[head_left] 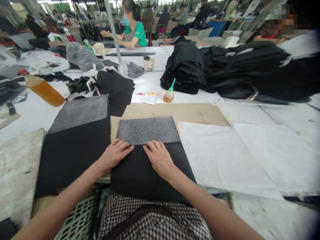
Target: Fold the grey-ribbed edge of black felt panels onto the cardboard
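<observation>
Blk panel (147, 171) lies beneath L hand (115, 155) & R hand (159, 157), both flattish, no grip evident. Risk: uneven pressure may skew grey strip (147, 129) ahead; squeeze bottle (168, 96) farther fwd, if tipped, could stain.

No wording, brand or number can be read. Pale marks on a green sleeve (140, 35) across the worktop (150, 81), and faint marks on a small white packet (150, 98), are too small and blurred to make out.
</observation>
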`<state>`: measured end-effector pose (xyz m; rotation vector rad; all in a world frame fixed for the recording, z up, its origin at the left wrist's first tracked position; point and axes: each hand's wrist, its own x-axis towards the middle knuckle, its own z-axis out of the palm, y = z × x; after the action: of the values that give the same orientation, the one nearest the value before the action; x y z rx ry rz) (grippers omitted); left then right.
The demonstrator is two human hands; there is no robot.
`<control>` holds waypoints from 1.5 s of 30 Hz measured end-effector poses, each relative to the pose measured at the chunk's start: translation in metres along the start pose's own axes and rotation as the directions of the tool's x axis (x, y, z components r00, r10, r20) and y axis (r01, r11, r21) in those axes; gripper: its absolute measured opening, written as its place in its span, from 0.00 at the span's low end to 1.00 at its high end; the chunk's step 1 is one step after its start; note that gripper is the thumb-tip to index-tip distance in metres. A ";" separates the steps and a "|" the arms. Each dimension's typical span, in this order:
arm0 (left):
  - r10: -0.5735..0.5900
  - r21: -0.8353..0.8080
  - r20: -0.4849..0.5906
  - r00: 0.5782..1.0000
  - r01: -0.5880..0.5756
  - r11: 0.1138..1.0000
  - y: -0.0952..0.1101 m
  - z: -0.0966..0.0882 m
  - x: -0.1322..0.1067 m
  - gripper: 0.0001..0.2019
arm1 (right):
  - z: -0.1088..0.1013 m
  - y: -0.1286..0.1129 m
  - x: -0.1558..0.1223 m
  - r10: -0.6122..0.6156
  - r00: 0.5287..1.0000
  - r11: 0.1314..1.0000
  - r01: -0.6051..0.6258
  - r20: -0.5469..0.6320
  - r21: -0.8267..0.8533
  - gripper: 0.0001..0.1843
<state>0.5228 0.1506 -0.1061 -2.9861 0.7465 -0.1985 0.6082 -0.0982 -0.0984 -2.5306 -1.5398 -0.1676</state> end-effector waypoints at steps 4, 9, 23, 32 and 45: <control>-0.122 -0.116 -0.026 0.992 0.118 0.986 -0.004 0.003 -0.006 0.18 | 0.016 -0.024 0.014 -0.077 0.996 0.994 0.079 -0.034 0.072 0.22; -0.267 -0.298 -0.099 0.958 0.228 0.927 -0.017 0.006 -0.023 0.15 | 0.028 -0.031 0.018 -0.054 0.998 0.991 0.058 -0.041 0.118 0.26; -0.113 -0.090 -0.052 0.992 0.108 0.990 -0.018 -0.001 -0.039 0.17 | 0.017 -0.040 0.026 -0.047 0.999 0.998 0.047 0.015 0.030 0.29; -0.110 0.027 -0.007 0.994 0.110 0.994 -0.023 -0.016 -0.060 0.16 | 0.015 -0.038 0.023 -0.040 0.999 0.999 0.041 -0.007 0.029 0.28; -0.268 -0.011 -0.103 0.958 0.268 0.963 0.040 -0.006 -0.008 0.14 | 0.010 -0.009 -0.008 -0.008 0.997 0.999 0.011 -0.079 0.033 0.25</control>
<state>0.4966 0.1185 -0.1040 -3.0834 0.3431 -0.3690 0.5971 -0.0989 -0.1089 -2.4610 -1.5130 -0.2380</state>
